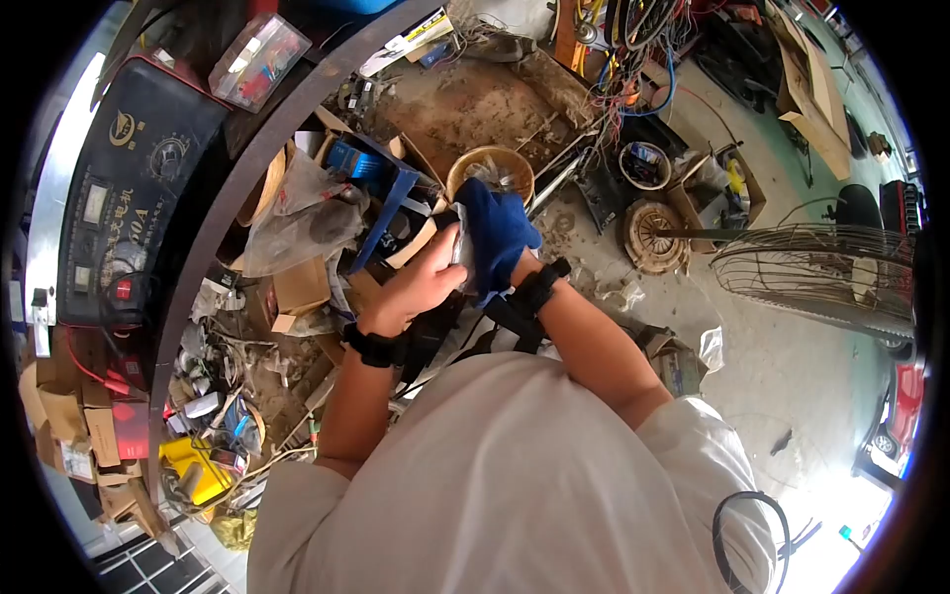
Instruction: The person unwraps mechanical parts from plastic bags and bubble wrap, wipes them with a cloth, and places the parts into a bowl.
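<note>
Near the centre of the head view my left hand (pixel 424 287) is closed around a thin, light-edged object (pixel 457 246), whose kind I cannot make out. Close on its right, a dark blue cloth (pixel 497 238) covers most of my right hand (pixel 525 268), which presses the cloth against that object. The fingers of my right hand are hidden by the cloth. Both wrists wear black straps. Just beyond the hands stands a round tan basin (pixel 492 170) with small items inside.
A dark metal edge (pixel 211 257) curves along the left, beside a black machine case (pixel 139 188) and a clear parts box (pixel 259 61). Open cartons (pixel 300 287) and scrap lie below. On the right are a round clutch-like disc (pixel 655 238) and a caged fan (pixel 816 272).
</note>
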The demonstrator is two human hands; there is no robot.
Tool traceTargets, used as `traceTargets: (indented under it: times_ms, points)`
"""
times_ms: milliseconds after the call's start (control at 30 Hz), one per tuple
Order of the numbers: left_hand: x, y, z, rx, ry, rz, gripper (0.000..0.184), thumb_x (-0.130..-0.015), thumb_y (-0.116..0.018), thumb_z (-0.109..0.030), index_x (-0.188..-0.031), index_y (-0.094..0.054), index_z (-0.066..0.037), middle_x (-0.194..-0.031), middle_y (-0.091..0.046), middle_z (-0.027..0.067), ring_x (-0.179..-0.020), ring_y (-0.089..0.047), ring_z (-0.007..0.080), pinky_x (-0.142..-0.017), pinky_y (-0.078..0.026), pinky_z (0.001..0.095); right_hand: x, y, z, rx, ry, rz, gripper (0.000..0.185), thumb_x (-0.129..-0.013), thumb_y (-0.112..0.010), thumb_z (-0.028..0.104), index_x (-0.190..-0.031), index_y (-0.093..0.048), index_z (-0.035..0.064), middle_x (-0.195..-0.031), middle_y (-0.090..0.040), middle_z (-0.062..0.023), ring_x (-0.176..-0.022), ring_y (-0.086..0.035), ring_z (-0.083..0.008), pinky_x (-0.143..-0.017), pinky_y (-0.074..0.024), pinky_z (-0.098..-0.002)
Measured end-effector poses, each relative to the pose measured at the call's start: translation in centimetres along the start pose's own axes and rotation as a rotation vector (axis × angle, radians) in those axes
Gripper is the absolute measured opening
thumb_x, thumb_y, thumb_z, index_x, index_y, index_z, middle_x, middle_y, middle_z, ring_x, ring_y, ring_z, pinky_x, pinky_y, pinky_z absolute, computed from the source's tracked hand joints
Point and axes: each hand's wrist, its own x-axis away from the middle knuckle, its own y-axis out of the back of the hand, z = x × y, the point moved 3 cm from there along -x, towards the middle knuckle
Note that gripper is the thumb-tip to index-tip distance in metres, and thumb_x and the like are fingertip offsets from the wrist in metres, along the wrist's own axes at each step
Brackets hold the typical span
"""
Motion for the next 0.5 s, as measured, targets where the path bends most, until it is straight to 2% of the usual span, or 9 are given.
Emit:
traceTargets:
  times_ms: [33,67,133,200,300,333,433,467,500]
  points:
    - [0.4,0.0,0.1,-0.009,-0.026,-0.031,0.059,-0.084,-0.041,0.003,-0.141,-0.023,0.003,-0.133,-0.042,0.0096,-0.115,-0.042,0.0126,-0.097,-0.033,0.0243,-0.4,-0.4,-0.6,0.132,-0.092,0.128,0.028,-0.073,-0.059,0.01,-0.099,-0.052,0.003,-0.096,-0.059,-0.0202,-0.089,-0.061,-0.0368,-0.07,-0.0493,-0.0418]
    - [0.5,0.0,-0.3,-0.018,-0.053,-0.061,0.059,-0.083,-0.041,0.003,-0.14,-0.024,0.003,-0.131,-0.043,0.0095,-0.113,-0.043,0.0119,-0.095,-0.035,0.024,-0.7,-0.9,-0.9,0.08,0.01,-0.131,0.02,-0.073,-0.057,0.006,-0.092,-0.053,0.0035,-0.089,-0.06,-0.0203,-0.084,-0.061,-0.0356,-0.066,-0.0493,-0.0413]
    - [0.9,0.1,-2.7,0.128,0.073,-0.157,0.059,-0.082,-0.042,0.005,-0.139,-0.026,0.004,-0.13,-0.044,0.0093,-0.112,-0.044,0.0126,-0.095,-0.035,0.0245,-0.3,-0.7,-1.5,0.03,0.102,-0.288,0.017,-0.072,-0.057,0.007,-0.088,-0.053,0.0033,-0.084,-0.059,-0.0206,-0.08,-0.06,-0.0353,-0.065,-0.0485,-0.0414]
    - [0.5,0.2,-3.0,0.214,0.004,-0.203,0.059,-0.081,-0.042,0.005,-0.138,-0.029,0.005,-0.13,-0.045,0.0096,-0.115,-0.044,0.0154,-0.098,-0.033,0.0261,0.3,-0.2,0.2,0.036,0.205,-0.383,0.015,-0.071,-0.057,0.007,-0.085,-0.055,0.0028,-0.083,-0.058,-0.0209,-0.079,-0.059,-0.0366,-0.066,-0.0474,-0.0422]
    - [0.1,-0.2,-1.2,-0.209,-0.139,-0.136,0.054,-0.081,-0.04,0.006,-0.134,-0.032,0.005,-0.128,-0.047,0.0143,-0.119,-0.044,0.018,-0.102,-0.032,0.0296,0.7,-0.9,1.9,0.055,0.442,-0.507,0.016,-0.071,-0.056,0.007,-0.086,-0.056,0.0021,-0.084,-0.057,-0.0217,-0.079,-0.057,-0.0387,-0.068,-0.0461,-0.0437]
    - [-0.3,-0.3,-0.9,-0.071,-0.193,-0.137,0.052,-0.082,-0.041,0.005,-0.134,-0.032,0.005,-0.126,-0.049,0.0155,-0.12,-0.044,0.0194,-0.102,-0.032,0.0299,0.3,-1.3,1.1,-0.016,0.343,-0.441,0.018,-0.07,-0.058,0.008,-0.087,-0.057,0.0023,-0.085,-0.057,-0.0221,-0.083,-0.057,-0.04,-0.071,-0.0465,-0.0438]
    - [1.1,0.0,-0.6,-0.05,0.034,-0.141,0.057,-0.082,-0.044,0.002,-0.137,-0.03,0.005,-0.122,-0.05,0.0093,-0.11,-0.047,0.0163,-0.096,-0.036,0.0272,-0.8,-1.6,-1.7,-0.191,0.084,-0.165,0.024,-0.068,-0.064,0.013,-0.09,-0.059,0.0039,-0.088,-0.06,-0.0214,-0.092,-0.058,-0.041,-0.076,-0.0479,-0.0423]
    - [1.3,0.2,-0.9,0.089,0.097,-0.169,0.056,-0.083,-0.045,0.001,-0.136,-0.031,0.004,-0.12,-0.051,0.0081,-0.106,-0.049,0.0146,-0.093,-0.037,0.0262,-1.3,-1.4,-2.7,-0.277,-0.004,-0.045,0.027,-0.067,-0.068,0.014,-0.091,-0.059,0.0048,-0.09,-0.061,-0.0205,-0.094,-0.058,-0.0406,-0.077,-0.0487,-0.0411]
    - [1.5,0.5,-1.2,0.228,0.159,-0.197,0.054,-0.083,-0.045,0.001,-0.136,-0.032,0.004,-0.117,-0.052,0.0068,-0.103,-0.05,0.013,-0.091,-0.039,0.0252,-1.1,-1.2,-3.1,-0.249,-0.039,-0.036,0.028,-0.067,-0.067,0.013,-0.092,-0.059,0.0046,-0.091,-0.061,-0.0205,-0.094,-0.058,-0.0404,-0.077,-0.0488,-0.041]
